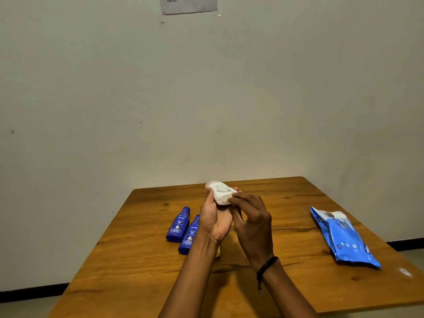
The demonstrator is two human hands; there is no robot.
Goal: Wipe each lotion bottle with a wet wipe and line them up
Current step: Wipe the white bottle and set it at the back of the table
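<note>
My left hand holds a white lotion bottle up above the wooden table, fingers curled round its lower part. My right hand pinches the bottle's right side; whether a wet wipe lies under its fingers I cannot tell. Two blue lotion bottles lie side by side on the table to the left, one further back and one partly behind my left wrist. A small yellow thing peeks out beside my left forearm.
A blue pack of wet wipes lies near the table's right edge. A small white spot sits on the table's right front corner. The table stands against a pale wall with a paper note stuck high up.
</note>
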